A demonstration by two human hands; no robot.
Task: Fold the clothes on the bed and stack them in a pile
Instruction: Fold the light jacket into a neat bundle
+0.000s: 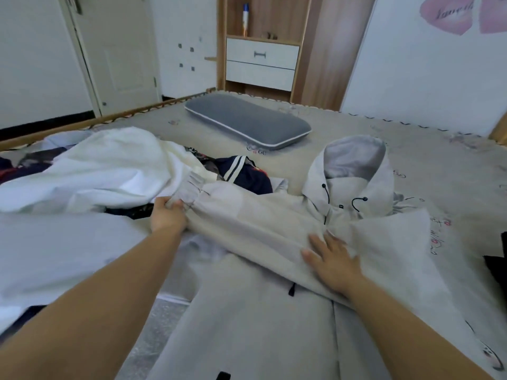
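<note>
Grey hooded coat lies flat on bed, sleeve across chest. Left hand grip pinches cuff; right hand grip spread, pressing sleeve.

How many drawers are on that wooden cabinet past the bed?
2. The upper drawer, with a handle, sits under the open shelf of the cabinet; the lower drawer is directly beneath it. The bed may hide more.
</note>
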